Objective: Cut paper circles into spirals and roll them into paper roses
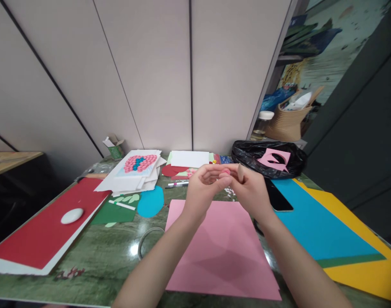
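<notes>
My left hand [202,188] and my right hand [251,192] meet in front of me, fingers curled and fingertips together. Between them shows a small pink ball [226,172], gripped by both hands; its material is too small to make out. Beneath my wrists lies a large sheet of pink paper [217,252] on the green marbled table [112,261]. Past my hands, a white sheet [189,159] rests near red paper pieces [174,170]. To the left, a picture covered in pink and blue balls [139,163] tops a stack of white sheets.
On the left lie red paper [48,226] with a white oval object [72,216], green paper [115,214] and a blue paper circle [151,202]. At right are a black phone [279,196], blue paper [314,226], yellow paper [368,278] and a black plastic bag [247,149].
</notes>
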`<state>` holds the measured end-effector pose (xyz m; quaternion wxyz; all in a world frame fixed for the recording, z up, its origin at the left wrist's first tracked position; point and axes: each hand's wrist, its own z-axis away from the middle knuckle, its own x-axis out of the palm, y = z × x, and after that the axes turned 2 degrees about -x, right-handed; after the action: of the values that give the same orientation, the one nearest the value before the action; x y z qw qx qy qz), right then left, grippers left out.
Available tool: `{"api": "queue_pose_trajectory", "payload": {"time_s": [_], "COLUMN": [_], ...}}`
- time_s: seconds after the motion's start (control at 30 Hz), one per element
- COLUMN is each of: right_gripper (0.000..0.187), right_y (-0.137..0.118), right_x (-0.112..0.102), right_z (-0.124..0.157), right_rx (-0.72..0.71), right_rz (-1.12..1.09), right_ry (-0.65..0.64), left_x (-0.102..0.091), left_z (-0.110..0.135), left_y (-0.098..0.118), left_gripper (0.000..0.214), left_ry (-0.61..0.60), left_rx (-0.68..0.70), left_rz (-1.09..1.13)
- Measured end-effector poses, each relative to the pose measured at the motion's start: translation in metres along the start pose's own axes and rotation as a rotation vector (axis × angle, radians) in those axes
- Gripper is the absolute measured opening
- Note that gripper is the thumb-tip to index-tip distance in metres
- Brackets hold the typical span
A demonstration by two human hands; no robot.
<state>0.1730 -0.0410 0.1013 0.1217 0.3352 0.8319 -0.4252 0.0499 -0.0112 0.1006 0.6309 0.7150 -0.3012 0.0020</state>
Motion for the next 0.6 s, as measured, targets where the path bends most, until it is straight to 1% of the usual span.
{"api": "queue_pose_trajectory", "payload": {"time_s": [0.07,0.13,0.2,0.3,0.6], "right_gripper": [0.021,0.017,0.014,0.019,0.019], "right_y": [0.0001,-0.001,-0.0023,-0.0027,0.0001], "right_x": [0.0002,-0.0003,-0.001,-0.0012,0.0007], "right_z": [0.0008,0.0011,0.0012,0.0012,0.0018], "right_rx": [0.021,0.036,0.032,0.027,-0.001], "right_rz": [-0.055,-0.092,-0.087,-0.065,-0.04], "right_ry": [0.019,0.037,0.036,0.036,0.063], "left_x": [-0.0006,-0.002,-0.0036,-0.0052,-0.0063], "left_z": [-0.0007,-0.0013,-0.0017,-0.002,-0.0024], "left_y": [-0.0011,-0.0016,-0.0019,-0.0031,-0.0066], "left_gripper": [0.027,0.027,0.026,0.026,0.026], "left_ry": [-0.003,-0.005,-0.007,-0.011,-0.004], "left_rx": [-0.001,0.006,0.016,0.034,0.069], "left_rz": [0.009,-0.003,-0.026,-0.039,-0.072]}}
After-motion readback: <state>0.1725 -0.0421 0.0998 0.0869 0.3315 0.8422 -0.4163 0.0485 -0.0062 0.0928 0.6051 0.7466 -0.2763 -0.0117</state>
